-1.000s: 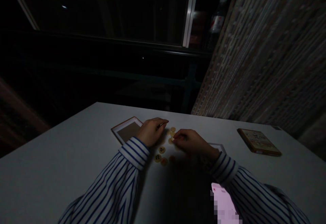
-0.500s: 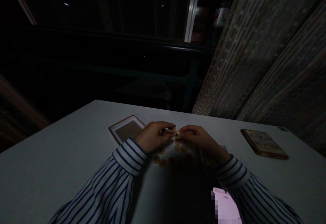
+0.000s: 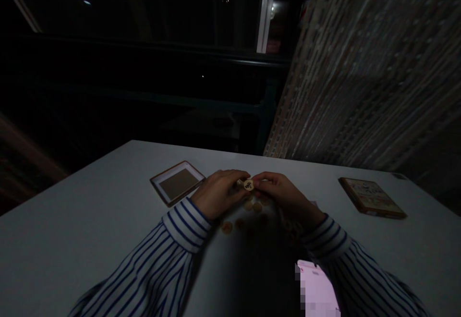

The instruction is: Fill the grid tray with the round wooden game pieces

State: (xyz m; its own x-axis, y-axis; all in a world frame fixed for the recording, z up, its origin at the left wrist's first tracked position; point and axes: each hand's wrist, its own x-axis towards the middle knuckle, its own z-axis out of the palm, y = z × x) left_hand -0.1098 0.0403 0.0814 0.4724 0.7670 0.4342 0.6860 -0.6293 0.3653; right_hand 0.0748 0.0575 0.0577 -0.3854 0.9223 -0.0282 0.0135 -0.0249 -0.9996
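Between my hands, a round pale Chinese chess piece [image 3: 248, 184] shows a dark character on its face. My right hand [image 3: 283, 193] pinches its right edge between thumb and fingers. My left hand [image 3: 222, 190] closes on it from the left, fingertips at its edge. Other pieces lie scattered on the white table under and in front of my hands, such as a disc [image 3: 226, 227] near my left wrist and another disc [image 3: 257, 207] just below the held piece. Several more sit in shadow by my right wrist, their faces too dark to read.
An open shallow tray [image 3: 177, 183] with a brown panel lies left of my left hand. A flat printed box [image 3: 372, 198] rests at the right. A lit phone [image 3: 317, 286] is beside my right forearm. A bead curtain [image 3: 324, 81] hangs behind the table.
The held piece has turned so its face shows more fully. My left hand has shifted slightly, and the pieces seen near its wrist are now partly covered. The view has shifted a little.
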